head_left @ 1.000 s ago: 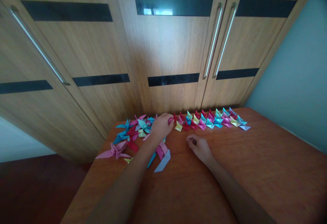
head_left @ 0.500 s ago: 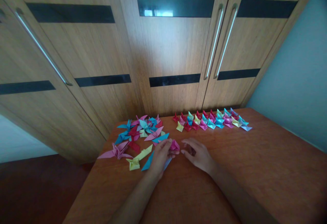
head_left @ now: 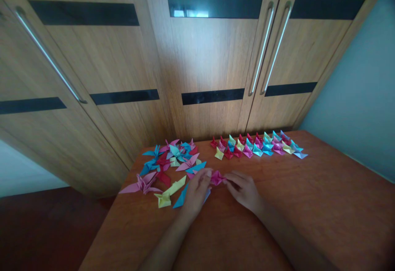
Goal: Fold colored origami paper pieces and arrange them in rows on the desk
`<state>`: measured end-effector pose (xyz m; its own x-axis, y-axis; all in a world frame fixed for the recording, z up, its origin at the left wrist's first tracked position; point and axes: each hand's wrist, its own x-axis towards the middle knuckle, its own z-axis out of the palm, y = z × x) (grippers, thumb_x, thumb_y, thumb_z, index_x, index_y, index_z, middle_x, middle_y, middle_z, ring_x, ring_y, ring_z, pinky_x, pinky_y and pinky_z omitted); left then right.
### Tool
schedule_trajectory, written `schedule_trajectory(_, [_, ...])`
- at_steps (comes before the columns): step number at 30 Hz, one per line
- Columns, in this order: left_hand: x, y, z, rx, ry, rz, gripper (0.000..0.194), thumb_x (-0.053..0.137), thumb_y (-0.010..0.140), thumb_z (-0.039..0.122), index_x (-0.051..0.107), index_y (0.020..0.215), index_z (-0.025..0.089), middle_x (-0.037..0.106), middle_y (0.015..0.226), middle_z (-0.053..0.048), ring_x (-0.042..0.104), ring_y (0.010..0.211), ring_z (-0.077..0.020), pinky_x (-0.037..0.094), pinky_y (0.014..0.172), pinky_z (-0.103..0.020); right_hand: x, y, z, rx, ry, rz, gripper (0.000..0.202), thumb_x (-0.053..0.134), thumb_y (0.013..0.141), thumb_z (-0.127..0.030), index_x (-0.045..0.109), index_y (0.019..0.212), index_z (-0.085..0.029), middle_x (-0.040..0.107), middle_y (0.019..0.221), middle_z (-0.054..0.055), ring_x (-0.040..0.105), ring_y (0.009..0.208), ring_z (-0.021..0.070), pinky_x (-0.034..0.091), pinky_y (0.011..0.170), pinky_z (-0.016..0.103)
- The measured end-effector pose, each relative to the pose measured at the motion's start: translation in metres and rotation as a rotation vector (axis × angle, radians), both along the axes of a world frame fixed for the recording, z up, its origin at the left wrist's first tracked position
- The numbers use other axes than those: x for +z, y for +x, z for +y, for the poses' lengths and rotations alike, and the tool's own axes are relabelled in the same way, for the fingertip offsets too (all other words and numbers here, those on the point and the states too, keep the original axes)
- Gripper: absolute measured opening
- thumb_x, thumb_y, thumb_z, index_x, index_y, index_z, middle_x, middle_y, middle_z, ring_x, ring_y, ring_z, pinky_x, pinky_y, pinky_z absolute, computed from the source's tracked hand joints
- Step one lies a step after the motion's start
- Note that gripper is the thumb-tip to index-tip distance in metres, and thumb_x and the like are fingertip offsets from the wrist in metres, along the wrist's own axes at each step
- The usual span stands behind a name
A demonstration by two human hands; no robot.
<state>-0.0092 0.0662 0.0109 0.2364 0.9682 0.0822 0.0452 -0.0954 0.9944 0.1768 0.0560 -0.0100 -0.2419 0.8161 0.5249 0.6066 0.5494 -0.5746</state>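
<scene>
Because it looks like thin folded paper, the magenta origami piece (head_left: 218, 178) should be almost weightless, springy along its creases and easy to crush, with little risk of slipping from dry fingertips. Its outer points seem the best places to take hold, leaving the puffed middle unpressed. The left hand (head_left: 196, 190) pinches one side and the right hand (head_left: 245, 190) grips the opposite tip between thumb and fingers; the piece is between them, over the middle of the tabletop (head_left: 324, 192). Small origami pieces (head_left: 247, 152) line the back edge, and larger origami cranes (head_left: 143, 183) lie toward the back left corner, all loose. The only container is the wardrobe (head_left: 212, 57) behind, doors closed, contents hidden.
</scene>
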Motion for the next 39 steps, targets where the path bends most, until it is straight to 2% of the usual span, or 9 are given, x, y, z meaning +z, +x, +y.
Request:
schedule_trajectory(4, [-0.002,-0.005,0.004,0.057,0.206,0.185,0.022,0.056,0.084,0.030,0.063,0.103,0.020,0.067,0.100,-0.005,0.062,0.090,-0.0182,0.048,0.081,-0.028,0.002,0.001,0.001,-0.041,-0.051,0.072,0.024,0.046,0.090,-0.034,0.067,0.087,-0.023,0.062,0.072,0.003,0.057,0.065,0.0153,0.046,0.061,0.026])
schedule_trajectory(8, [-0.009,-0.006,0.007,0.039,0.296,0.293,0.016,0.055,0.083,0.022,0.066,0.095,0.020,0.067,0.090,-0.003,0.062,0.079,-0.0156,0.049,0.074,-0.026,0.002,0.003,0.002,-0.033,-0.074,0.116,0.022,0.049,0.088,-0.035,0.067,0.088,-0.022,0.062,0.072,0.003,0.056,0.063,0.0146,0.044,0.060,0.025])
schedule_trajectory(16, [-0.012,-0.002,0.006,0.050,0.336,0.312,0.014,0.054,0.084,0.022,0.066,0.090,0.020,0.067,0.085,-0.002,0.062,0.074,-0.0144,0.049,0.067,-0.024,0.000,0.003,0.005,0.025,-0.275,0.272,0.019,0.057,0.083,-0.035,0.069,0.081,-0.019,0.064,0.070,0.001,0.054,0.061,0.0119,0.043,0.058,0.022])
schedule_trajectory(20, [-0.012,0.001,0.001,0.034,0.279,0.282,0.017,0.053,0.084,0.024,0.065,0.095,0.021,0.068,0.088,-0.003,0.064,0.078,-0.0153,0.050,0.069,-0.025,-0.001,0.019,0.012,0.011,-0.357,0.364,0.026,0.062,0.078,-0.042,0.070,0.079,-0.017,0.061,0.063,0.000,0.051,0.057,0.0112,0.041,0.053,0.022])
schedule_trajectory(23, [-0.014,0.006,-0.005,0.016,0.241,0.263,0.019,0.053,0.085,0.025,0.064,0.099,0.020,0.069,0.092,-0.004,0.064,0.084,-0.0160,0.051,0.074,-0.026,-0.004,0.055,0.019,-0.162,-0.268,0.467,0.028,0.065,0.075,-0.044,0.070,0.082,-0.017,0.063,0.067,0.001,0.054,0.060,0.0124,0.043,0.057,0.023])
schedule_trajectory(27, [-0.016,0.017,-0.017,-0.029,0.221,0.296,0.019,0.053,0.084,0.023,0.065,0.098,0.019,0.069,0.092,-0.004,0.064,0.082,-0.0154,0.050,0.071,-0.025,-0.016,0.129,0.023,-0.622,-0.030,0.608,0.039,0.065,0.072,-0.050,0.069,0.089,-0.016,0.066,0.078,0.004,0.058,0.067,0.0155,0.045,0.062,0.026])
schedule_trajectory(31, [-0.015,0.026,-0.026,-0.093,0.251,0.361,0.019,0.051,0.082,0.017,0.066,0.093,0.019,0.068,0.088,-0.003,0.062,0.073,-0.0135,0.048,0.064,-0.023,-0.028,0.204,0.016,-1.003,-0.070,0.335,0.047,0.060,0.072,-0.055,0.071,0.092,-0.014,0.069,0.077,0.009,0.063,0.073,0.0224,0.045,0.065,0.029])
schedule_trajectory(35, [-0.015,0.027,-0.028,-0.134,0.273,0.377,0.022,0.049,0.081,0.014,0.066,0.092,0.019,0.068,0.087,-0.003,0.060,0.072,-0.0126,0.046,0.063,-0.022,-0.032,0.248,0.008,-1.151,-0.250,-0.065,0.045,0.054,0.075,-0.053,0.072,0.097,-0.018,0.071,0.083,0.011,0.064,0.080,0.0291,0.044,0.065,0.033])
schedule_trajectory(39, [-0.015,0.026,-0.027,-0.124,0.277,0.389,0.022,0.048,0.081,0.013,0.066,0.093,0.019,0.068,0.088,-0.003,0.060,0.073,-0.0131,0.046,0.064,-0.022,-0.034,0.259,0.012,-1.151,-0.417,-0.263,0.046,0.050,0.076,-0.056,0.071,0.100,-0.024,0.070,0.092,0.014,0.064,0.082,0.0335,0.044,0.061,0.036])
